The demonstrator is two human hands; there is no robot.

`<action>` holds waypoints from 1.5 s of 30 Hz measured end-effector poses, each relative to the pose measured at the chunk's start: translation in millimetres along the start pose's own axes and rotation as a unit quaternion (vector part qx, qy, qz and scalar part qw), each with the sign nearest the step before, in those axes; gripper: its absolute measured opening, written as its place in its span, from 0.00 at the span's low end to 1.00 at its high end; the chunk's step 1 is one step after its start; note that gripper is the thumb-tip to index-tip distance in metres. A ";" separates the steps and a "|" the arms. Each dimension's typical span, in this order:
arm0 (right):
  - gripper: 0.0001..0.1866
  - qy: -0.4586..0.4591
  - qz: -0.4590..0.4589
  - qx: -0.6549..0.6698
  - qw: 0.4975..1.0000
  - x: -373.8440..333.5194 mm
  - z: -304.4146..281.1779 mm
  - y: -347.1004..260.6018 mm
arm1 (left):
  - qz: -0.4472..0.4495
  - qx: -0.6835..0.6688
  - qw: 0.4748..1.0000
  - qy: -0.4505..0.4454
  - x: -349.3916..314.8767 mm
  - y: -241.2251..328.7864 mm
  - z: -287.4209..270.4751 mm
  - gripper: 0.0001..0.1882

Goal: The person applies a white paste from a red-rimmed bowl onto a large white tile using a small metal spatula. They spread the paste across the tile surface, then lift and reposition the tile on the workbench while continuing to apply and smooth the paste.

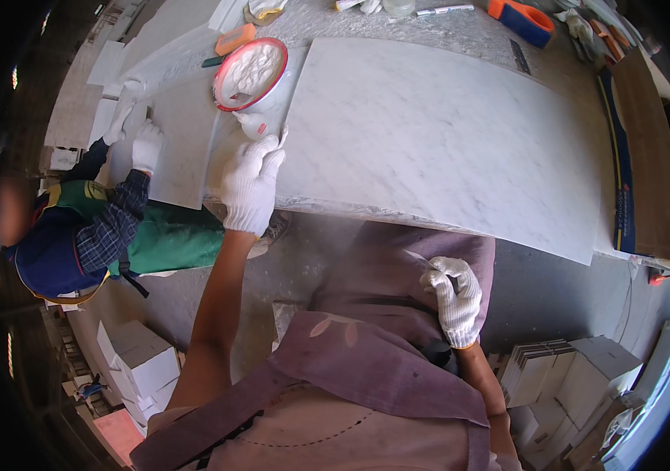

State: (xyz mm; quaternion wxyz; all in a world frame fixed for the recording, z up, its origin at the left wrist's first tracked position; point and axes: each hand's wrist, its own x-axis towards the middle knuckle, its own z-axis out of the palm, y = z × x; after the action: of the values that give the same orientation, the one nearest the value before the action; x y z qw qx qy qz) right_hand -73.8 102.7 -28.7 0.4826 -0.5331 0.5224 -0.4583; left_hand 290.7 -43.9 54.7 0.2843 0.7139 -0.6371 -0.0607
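A white marble-look slab (445,141) with grey veins lies flat on the bench in front of me. At its left edge my left hand (250,184), in a white knitted glove, is closed around the near end of a small white squeeze bottle (253,124), whose nozzle points up and left. Just beyond stands a red-rimmed bowl (282,59) of white paste with a small flat blade in it. My right hand (456,302), also gloved, is over my lap, off the slab, pinching a thin pale blade-like tool (415,255) whose grip is hidden by the fingers.
To the left, a co-worker with gloved hands (145,147) works at another slab (182,149). An orange block (235,39), a marker (445,10) and an orange-and-blue tape-like ring (522,22) lie along the back. A cardboard box (642,157) stands at right.
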 end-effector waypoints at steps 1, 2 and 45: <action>0.08 0.004 0.000 -0.008 1.000 0.2 0.9 -0.6 | 0.025 -0.006 1.000 0.015 3.8 -0.2 5.8 0.14; 0.08 0.002 0.005 -0.005 1.000 0.2 2.0 -1.2 | 0.051 -0.012 0.998 0.030 5.3 -0.3 10.5 0.13; 0.08 0.028 0.034 0.073 0.996 0.5 5.4 -0.6 | 0.050 -0.113 0.892 -0.434 16.0 41.8 -7.6 0.12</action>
State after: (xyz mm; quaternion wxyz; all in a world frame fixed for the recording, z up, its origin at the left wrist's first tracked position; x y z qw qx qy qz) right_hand -68.3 102.4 -28.7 0.5209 -0.4656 0.5181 -0.4934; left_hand 260.4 -57.6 85.6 0.0610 0.5467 -0.7208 -0.4217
